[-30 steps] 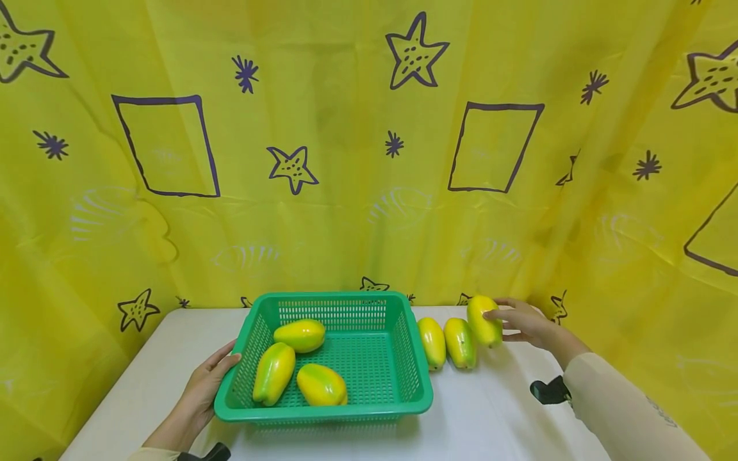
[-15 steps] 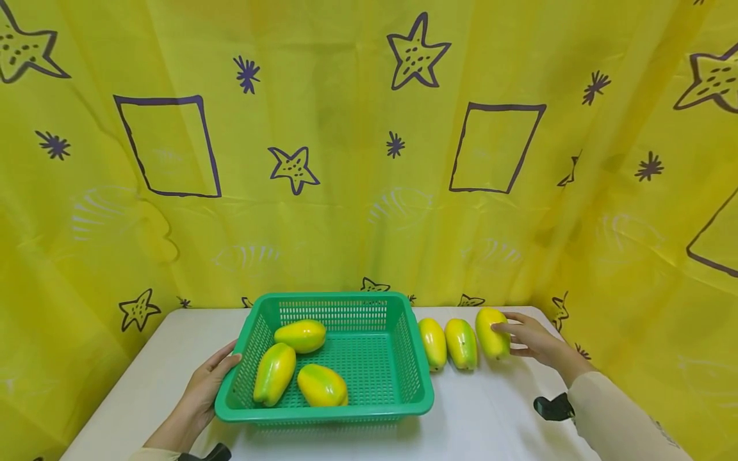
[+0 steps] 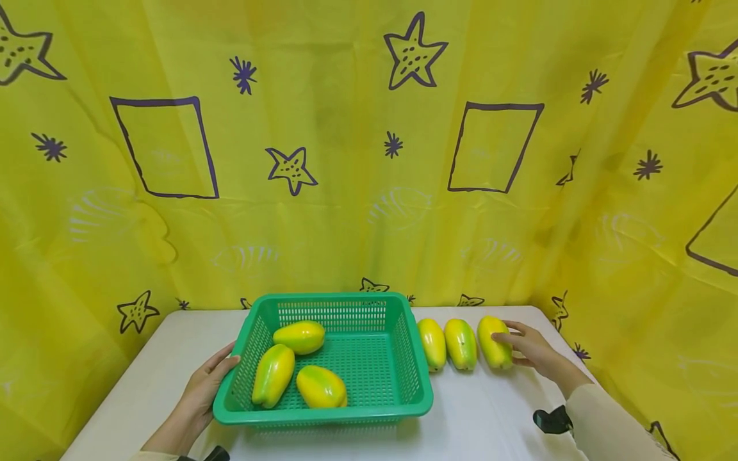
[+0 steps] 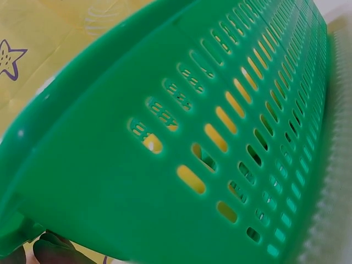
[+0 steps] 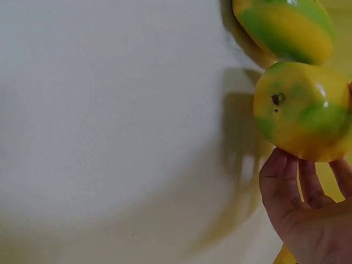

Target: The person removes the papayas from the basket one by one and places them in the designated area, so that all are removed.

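My left hand (image 3: pixel 202 392) grips the left rim of a green plastic basket (image 3: pixel 323 415), thumb on top; in the left wrist view, fingertips (image 4: pixel 58 252) show under the rim. Inside the basket lie three yellow-green papayas, one at the back (image 3: pixel 300 337), one at the left (image 3: pixel 273 376) and one in front (image 3: pixel 321 387). My right hand (image 3: pixel 533 349) holds another papaya (image 3: pixel 492 342) between thumb and fingers, close over the table at the right end of a row. In the right wrist view this papaya (image 5: pixel 300 113) shows its dark stem end.
Two more papayas stand in the row, one (image 3: pixel 432 344) against the basket's right side and one (image 3: pixel 460 344) in the middle. A white table (image 3: pixel 478 416) lies under everything. Yellow patterned curtains (image 3: pixel 346 243) hang behind it and at both sides.
My right hand has brought its papaya down and slightly right, from partly over the middle one to beside it in the row. The left hand and the basket have stayed in place.
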The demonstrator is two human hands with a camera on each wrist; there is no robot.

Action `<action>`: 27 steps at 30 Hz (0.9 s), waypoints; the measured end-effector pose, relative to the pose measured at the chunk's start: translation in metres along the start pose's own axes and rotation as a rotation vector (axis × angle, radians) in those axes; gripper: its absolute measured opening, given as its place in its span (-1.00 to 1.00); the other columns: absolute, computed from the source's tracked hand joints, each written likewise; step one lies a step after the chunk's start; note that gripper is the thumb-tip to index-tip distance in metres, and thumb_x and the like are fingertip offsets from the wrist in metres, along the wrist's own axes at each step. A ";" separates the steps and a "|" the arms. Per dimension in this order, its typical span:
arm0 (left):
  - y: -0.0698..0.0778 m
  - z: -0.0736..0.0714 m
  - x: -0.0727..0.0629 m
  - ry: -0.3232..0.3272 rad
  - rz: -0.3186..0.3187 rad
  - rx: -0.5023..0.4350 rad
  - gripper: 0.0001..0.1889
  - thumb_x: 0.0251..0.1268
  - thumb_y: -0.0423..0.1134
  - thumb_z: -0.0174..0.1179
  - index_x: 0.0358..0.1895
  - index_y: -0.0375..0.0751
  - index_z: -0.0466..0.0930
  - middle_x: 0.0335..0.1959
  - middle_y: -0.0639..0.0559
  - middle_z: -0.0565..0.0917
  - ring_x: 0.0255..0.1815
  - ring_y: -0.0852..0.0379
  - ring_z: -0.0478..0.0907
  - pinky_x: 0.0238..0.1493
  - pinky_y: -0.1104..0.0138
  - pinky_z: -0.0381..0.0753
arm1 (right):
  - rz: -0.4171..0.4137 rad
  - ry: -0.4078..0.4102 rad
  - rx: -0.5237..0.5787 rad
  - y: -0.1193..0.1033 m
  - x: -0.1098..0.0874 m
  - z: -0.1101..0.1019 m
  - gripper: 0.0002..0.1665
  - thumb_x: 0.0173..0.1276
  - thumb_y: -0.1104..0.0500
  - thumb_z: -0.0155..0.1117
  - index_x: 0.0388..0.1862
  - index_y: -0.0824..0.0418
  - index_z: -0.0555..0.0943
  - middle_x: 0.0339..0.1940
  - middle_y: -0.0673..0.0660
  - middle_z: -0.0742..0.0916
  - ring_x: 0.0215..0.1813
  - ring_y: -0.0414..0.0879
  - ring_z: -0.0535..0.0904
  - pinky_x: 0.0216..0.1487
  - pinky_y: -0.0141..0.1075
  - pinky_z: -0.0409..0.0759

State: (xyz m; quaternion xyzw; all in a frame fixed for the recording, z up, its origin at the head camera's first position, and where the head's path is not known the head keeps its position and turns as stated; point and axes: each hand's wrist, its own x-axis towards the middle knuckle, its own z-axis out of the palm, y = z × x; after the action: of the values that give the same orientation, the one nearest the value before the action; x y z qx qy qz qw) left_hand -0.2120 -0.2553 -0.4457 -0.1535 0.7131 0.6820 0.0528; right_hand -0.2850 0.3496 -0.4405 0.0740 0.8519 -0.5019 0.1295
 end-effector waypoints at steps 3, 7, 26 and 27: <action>0.000 0.000 0.000 0.000 0.002 0.000 -0.21 0.40 0.06 0.16 0.55 -0.19 0.08 0.15 0.01 0.52 -0.19 0.35 0.59 -0.12 0.40 0.65 | -0.008 0.012 -0.016 0.003 0.000 0.003 0.08 0.38 -0.23 0.21 0.54 0.40 0.00 0.42 0.56 0.24 0.32 0.44 0.32 0.19 0.07 0.55; 0.000 0.000 -0.001 0.003 0.005 0.001 -0.22 0.40 0.05 0.15 0.55 -0.20 0.08 0.14 0.00 0.53 -0.19 0.34 0.59 -0.13 0.39 0.65 | 0.004 0.022 -0.014 0.006 0.002 0.006 0.10 0.36 -0.26 0.22 0.55 0.38 0.01 0.43 0.55 0.22 0.33 0.44 0.31 0.21 0.11 0.52; -0.001 0.000 0.000 0.001 0.005 0.001 -0.23 0.41 0.03 0.14 0.55 -0.20 0.07 0.15 -0.03 0.53 -0.19 0.32 0.60 -0.13 0.38 0.66 | 0.063 0.018 0.014 0.013 0.006 0.006 0.20 0.30 -0.36 0.22 0.56 0.36 -0.04 0.42 0.55 0.21 0.31 0.43 0.31 0.19 0.08 0.55; -0.001 -0.001 0.000 0.002 0.005 0.002 -0.23 0.41 0.04 0.14 0.55 -0.20 0.07 0.15 -0.03 0.53 -0.19 0.33 0.60 -0.13 0.38 0.66 | 0.065 0.015 0.013 0.013 0.006 0.006 0.21 0.30 -0.36 0.22 0.56 0.36 -0.05 0.42 0.55 0.21 0.31 0.42 0.30 0.19 0.08 0.55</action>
State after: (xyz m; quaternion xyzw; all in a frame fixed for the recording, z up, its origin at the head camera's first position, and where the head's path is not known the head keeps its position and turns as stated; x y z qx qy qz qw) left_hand -0.2113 -0.2558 -0.4469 -0.1524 0.7141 0.6814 0.0506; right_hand -0.2864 0.3504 -0.4554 0.1062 0.8467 -0.5026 0.1386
